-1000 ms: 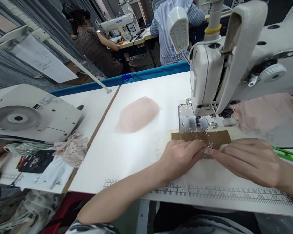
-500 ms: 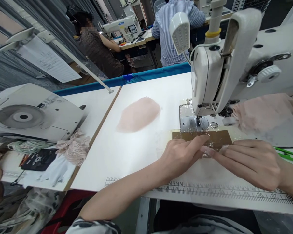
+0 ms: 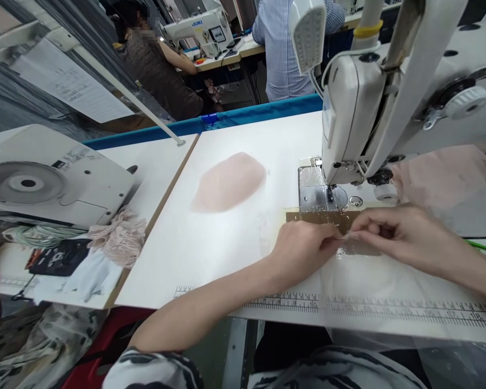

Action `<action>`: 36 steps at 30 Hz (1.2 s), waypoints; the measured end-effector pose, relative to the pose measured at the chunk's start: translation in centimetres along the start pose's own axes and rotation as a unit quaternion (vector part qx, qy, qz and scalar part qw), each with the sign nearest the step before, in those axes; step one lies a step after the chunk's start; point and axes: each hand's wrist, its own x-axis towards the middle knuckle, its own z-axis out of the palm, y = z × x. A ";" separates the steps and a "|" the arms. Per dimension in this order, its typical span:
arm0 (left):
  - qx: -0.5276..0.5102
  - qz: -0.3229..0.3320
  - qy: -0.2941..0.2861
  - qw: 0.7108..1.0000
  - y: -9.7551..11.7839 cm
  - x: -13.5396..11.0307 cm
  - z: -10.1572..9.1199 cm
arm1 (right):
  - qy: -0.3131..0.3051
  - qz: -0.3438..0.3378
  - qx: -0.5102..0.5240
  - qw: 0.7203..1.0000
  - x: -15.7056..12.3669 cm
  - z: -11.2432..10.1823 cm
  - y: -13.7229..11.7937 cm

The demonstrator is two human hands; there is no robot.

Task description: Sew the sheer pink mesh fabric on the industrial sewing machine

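My left hand and my right hand meet in front of the sewing machine's needle area, fingertips pinched close together. Between them is the edge of a sheer, pale fabric, so thin that it hardly shows against the white table. It seems to drape toward the front edge over the printed ruler. Just behind my fingers lie a brown plate and the metal needle plate. The presser foot of the white sewing machine is above that needle plate, a short way beyond my hands.
A pale pink fabric piece lies flat on the table, left of the machine. More pink fabric is under the machine arm. Green-handled snips rest at right. Another machine stands left. Two people sit beyond the blue cloth edge.
My right hand has turned and lifted slightly, its fingers now curled into a pinch near the left fingertips. My left hand stays nearly in place. The view has shifted a little.
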 end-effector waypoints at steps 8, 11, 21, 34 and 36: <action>0.260 0.069 0.102 0.958 -1.5 0.4 1.1 | 0.072 -0.027 -0.134 0.988 2.0 2.4 2.0; 0.337 0.160 0.128 0.919 -1.6 0.2 0.7 | 0.079 -0.041 -0.166 0.982 2.4 2.6 2.4; 0.432 0.252 0.163 0.850 -2.4 -1.3 1.3 | 0.137 -0.062 -0.346 0.926 2.2 2.4 3.3; 0.405 0.170 0.077 0.895 -2.2 0.3 0.6 | 0.137 -0.092 -0.502 0.849 1.5 2.6 2.0; 0.408 0.164 0.080 0.894 -2.2 0.5 0.7 | 0.151 -0.132 -0.494 0.846 1.3 2.6 1.9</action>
